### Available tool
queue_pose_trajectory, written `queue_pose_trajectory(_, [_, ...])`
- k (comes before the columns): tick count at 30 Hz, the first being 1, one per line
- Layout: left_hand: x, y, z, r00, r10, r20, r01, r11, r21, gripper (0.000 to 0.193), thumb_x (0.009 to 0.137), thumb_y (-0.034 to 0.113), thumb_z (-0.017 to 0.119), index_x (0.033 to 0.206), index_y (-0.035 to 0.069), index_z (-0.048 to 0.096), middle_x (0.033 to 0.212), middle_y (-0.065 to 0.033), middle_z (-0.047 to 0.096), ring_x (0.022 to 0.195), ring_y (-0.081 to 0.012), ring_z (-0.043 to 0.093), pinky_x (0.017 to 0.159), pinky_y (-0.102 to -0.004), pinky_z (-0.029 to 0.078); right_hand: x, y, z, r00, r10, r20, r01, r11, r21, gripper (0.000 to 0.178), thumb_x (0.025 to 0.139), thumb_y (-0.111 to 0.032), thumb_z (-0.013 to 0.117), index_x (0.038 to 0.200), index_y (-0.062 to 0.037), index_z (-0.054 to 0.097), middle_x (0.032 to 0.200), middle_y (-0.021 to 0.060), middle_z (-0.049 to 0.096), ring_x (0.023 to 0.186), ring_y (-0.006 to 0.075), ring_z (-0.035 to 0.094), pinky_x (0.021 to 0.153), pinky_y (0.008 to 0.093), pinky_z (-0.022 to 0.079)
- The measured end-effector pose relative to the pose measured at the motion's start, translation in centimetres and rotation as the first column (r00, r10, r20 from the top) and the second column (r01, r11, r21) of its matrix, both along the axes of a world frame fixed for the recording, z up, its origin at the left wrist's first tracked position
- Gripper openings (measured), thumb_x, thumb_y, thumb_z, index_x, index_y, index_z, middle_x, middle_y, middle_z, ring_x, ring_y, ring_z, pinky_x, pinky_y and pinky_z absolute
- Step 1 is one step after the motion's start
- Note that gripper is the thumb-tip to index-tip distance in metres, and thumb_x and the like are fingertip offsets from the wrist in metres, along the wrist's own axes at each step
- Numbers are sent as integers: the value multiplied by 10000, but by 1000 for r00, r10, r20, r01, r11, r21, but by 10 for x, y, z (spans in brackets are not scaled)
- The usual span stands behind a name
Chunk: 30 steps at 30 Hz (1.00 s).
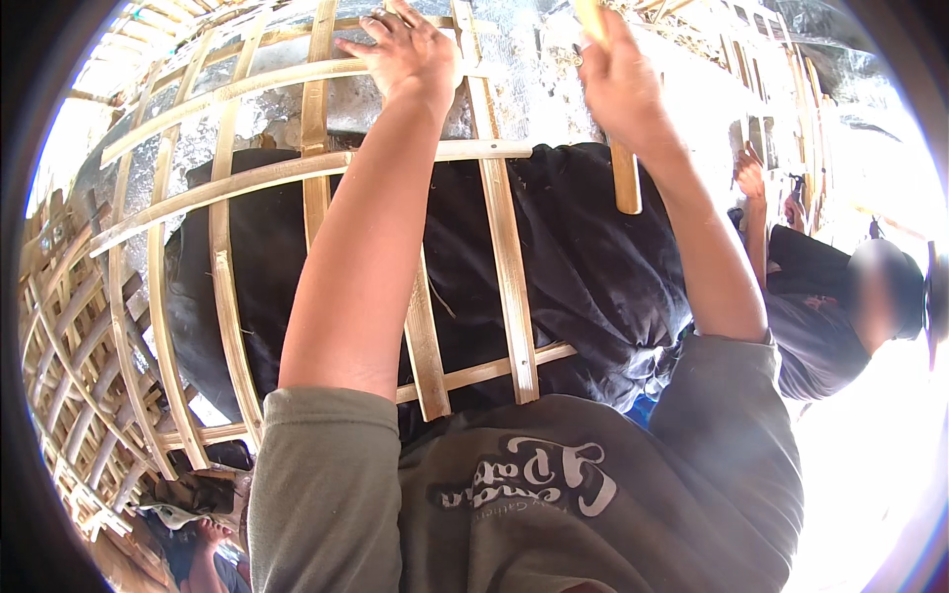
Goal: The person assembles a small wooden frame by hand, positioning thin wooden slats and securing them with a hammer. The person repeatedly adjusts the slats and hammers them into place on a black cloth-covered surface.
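Observation:
A lattice of pale bamboo slats [336,163], crossed and joined, lies across my lap over dark cloth [593,237]. My left hand [413,54] rests on the lattice's far part, its fingers spread over a crossing of slats near the upper edge of the view. Raised to the right of it, my right hand [623,94] is closed round the pale wooden handle [626,183] of a tool. The tool's head is beyond the upper edge, so its kind cannot be told. The right hand is slightly blurred.
More woven bamboo lattice [74,395] stands at the left. A person in dark clothing [811,306] sits at the right, an arm raised near upright slats [761,89]. At the lower left another person's arm [208,553] shows. A grey, shiny sheet [534,79] lies beyond the lattice.

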State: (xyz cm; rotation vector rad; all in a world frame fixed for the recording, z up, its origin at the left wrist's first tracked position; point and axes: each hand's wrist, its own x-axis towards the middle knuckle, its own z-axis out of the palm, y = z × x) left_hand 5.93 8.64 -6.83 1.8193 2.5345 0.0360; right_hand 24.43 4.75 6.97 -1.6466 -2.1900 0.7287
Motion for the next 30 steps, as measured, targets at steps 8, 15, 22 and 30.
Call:
queue_pose_trajectory(8, [-1,-3,11,1000,16,20,-15,999,-35,759,937,292,454,1560,-6,139,1569,-201,313,1473,-365,249,1152,-702,126,6,-2,-18,997,62,40,-71,959,274,260,1008,-189,476,1216,-49,546,874,295,661,870,469,657,753,542,510])
queue_pose_trajectory(15, [-4,-8,18,999,12,38,-10,999,-42,835,920,341,504,1557,-23,105,1577,-207,293,1478,-364,236,1166,-687,105,-13,3,19,997,-76,5,73,971,228,283,1008,-195,483,1253,-61,529,876,298,662,842,453,665,776,527,516])
queue_pose_trajectory(22, [-2,-15,31,999,15,46,-9,992,-128,714,978,360,397,1538,-42,211,1616,-156,250,1497,-349,200,1177,-651,94,-8,15,21,970,177,165,-192,978,85,244,999,-167,472,1178,-27,561,792,279,660,771,426,672,713,516,522])
queue_pose_trajectory(30, [0,-13,35,996,34,81,-27,996,-87,689,995,360,384,1537,-36,225,1603,-175,272,1492,-354,216,1178,-647,101,-12,16,12,965,209,157,-211,977,-1,257,994,-161,462,1155,14,559,794,281,660,754,394,685,689,486,542])
